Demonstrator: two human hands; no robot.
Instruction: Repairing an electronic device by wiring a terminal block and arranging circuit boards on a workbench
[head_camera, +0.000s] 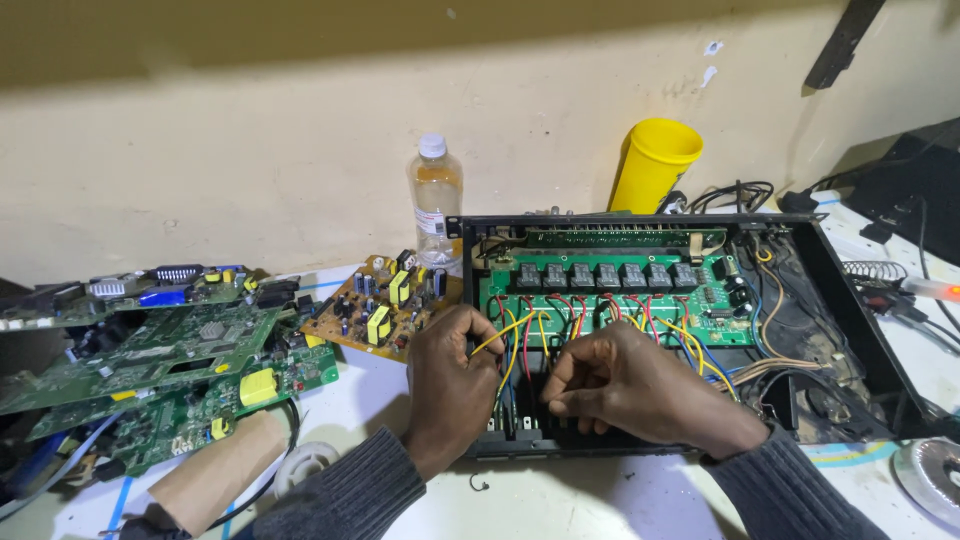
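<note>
An open black metal chassis (845, 290) lies on the white bench, with a green circuit board (620, 290) carrying a row of black relays at its back. Red, yellow and blue wires (530, 335) run from the board to the chassis's front edge. My left hand (450, 385) rests at the front left of the chassis, its fingers curled among the yellow and red wires. My right hand (625, 385) is beside it, fingers pinched together on the wires near the front edge. What the fingertips grip is partly hidden.
Several loose green circuit boards (160, 365) are piled at the left, and a brown board (380, 305) lies by a clear plastic bottle (436, 200). A yellow cup (653, 165) leans on the wall. Cables (900, 290) and a tape roll (930, 475) sit at the right.
</note>
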